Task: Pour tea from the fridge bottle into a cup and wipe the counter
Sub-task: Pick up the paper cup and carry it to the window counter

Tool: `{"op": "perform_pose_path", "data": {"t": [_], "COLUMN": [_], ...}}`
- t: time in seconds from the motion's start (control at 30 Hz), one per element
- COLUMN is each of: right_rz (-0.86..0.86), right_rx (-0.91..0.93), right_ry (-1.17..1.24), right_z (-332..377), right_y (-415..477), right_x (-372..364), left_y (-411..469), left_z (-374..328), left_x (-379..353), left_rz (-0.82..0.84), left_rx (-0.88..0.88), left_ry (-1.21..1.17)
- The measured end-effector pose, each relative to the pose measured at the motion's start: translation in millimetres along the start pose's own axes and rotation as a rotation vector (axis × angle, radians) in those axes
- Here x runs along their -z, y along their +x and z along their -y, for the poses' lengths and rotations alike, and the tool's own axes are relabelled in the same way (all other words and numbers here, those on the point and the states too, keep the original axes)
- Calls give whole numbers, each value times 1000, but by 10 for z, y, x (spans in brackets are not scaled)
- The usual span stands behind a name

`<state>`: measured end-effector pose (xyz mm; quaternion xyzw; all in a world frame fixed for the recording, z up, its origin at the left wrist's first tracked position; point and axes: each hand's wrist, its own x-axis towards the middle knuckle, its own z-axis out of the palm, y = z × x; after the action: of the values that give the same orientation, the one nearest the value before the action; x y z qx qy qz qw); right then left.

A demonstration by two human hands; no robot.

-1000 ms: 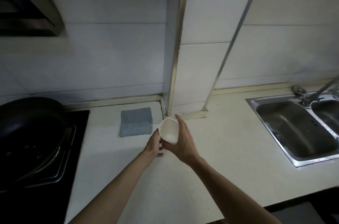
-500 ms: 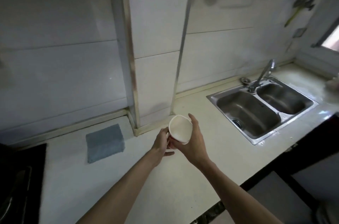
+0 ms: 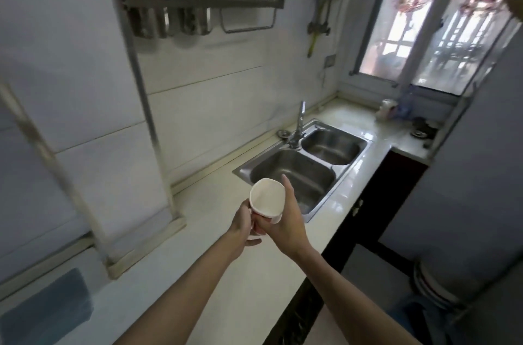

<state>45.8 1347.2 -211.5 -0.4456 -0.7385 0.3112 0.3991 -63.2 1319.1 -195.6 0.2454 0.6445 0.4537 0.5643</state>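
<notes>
With both bare forearms reaching in from the bottom edge, straight to the grip: right hand (image 3: 285, 227) wrapped around the white paper cup (image 3: 267, 201), index finger lifted along its side. Left hand (image 3: 243, 224) pinching the cup's lower wall and base, thumb sticking out beneath. Cup held up off the pale counter (image 3: 175, 282), tilted, mouth facing the camera, inside apparently dry. Down at lower left, lying flat on the counter, a blue-grey cloth (image 3: 49, 308). Just beyond the cup, a steel double sink (image 3: 304, 172), tap (image 3: 298, 126) standing at its back edge. Higher on the tiled wall, a metal rack (image 3: 198, 2) with steel holders. Farthest right, a bright window (image 3: 433, 19).
</notes>
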Motion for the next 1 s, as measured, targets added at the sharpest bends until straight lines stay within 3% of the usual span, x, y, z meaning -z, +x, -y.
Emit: {"op": "perform_pose_path", "data": {"t": [0.5,1.0], "right_rz": [-163,-285], "right_rx": [-30,-99], "right_ry": [51,-7], "right_z": [-985,-1853], "right_y": [695,1175], "right_x": [2079,3227], "left_y": [492,1088], "left_z": [-665,-968], "left_x": [-2255,-3728], "left_rz": [131,284], "left_rx": [2,47], "left_ry": [-37,73]}}
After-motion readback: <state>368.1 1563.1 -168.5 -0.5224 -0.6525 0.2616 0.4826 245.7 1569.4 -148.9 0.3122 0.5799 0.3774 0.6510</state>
